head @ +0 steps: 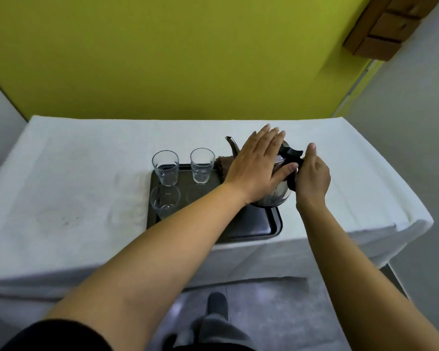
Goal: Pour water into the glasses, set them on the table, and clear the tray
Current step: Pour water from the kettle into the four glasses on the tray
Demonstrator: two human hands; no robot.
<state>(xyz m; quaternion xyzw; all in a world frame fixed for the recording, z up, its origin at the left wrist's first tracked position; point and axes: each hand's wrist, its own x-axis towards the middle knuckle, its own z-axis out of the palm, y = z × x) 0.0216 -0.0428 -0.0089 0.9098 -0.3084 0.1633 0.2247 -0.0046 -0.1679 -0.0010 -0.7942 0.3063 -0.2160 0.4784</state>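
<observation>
Head view: the kettle [274, 196] stands at the right end of the dark tray [261, 224]. Left hand [256, 168] lies flat and spread on the kettle top; right hand [311, 173] is closed around its black handle [290, 154]. Three glasses [200, 165] stand upright on the tray's left half, on the white-clothed table [86, 160]

No legible text, label or number anywhere — none on any surface.

A dark rectangular tray [269, 225] lay on the white-clothed table [74, 173], bearing three clear upright glasses [165, 167], [202, 165], [164, 201] at its left. At its right end stood a steel kettle [276, 196] with a black handle, spout pointing away.
</observation>
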